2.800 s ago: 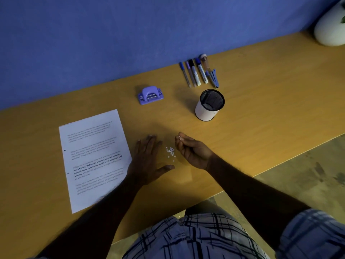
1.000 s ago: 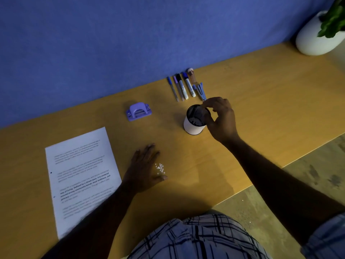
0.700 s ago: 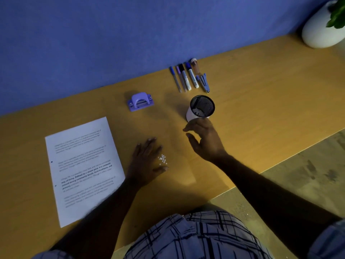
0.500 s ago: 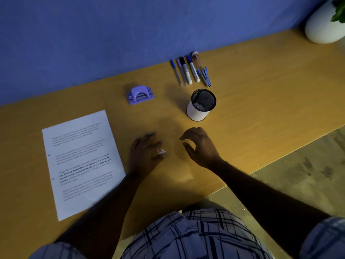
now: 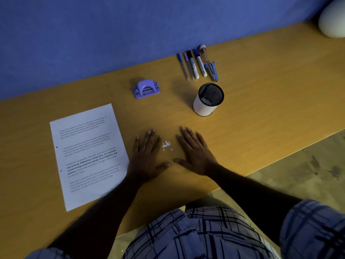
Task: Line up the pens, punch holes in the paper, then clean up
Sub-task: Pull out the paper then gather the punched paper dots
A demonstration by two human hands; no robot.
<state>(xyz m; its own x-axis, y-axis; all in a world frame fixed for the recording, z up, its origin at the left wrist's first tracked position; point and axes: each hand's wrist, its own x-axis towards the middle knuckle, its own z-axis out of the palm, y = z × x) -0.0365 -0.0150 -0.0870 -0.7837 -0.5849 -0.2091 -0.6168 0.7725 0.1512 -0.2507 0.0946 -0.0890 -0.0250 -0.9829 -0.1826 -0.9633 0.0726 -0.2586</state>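
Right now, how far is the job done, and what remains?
Done: the pens lie in a row by the wall, and the paper shows two holes at its left edge. In hand: the left hand and right hand lie flat either side of the paper bits. Left: clearing those bits away.

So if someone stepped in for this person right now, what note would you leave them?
Left hand and right hand: both open, flat on the desk, either side of the paper dots.
Pens lined up by the wall; hole punch and mesh cup nearby; paper on the left.
Done: pens lined, paper punched.
Left: gather the dots, tidy up.
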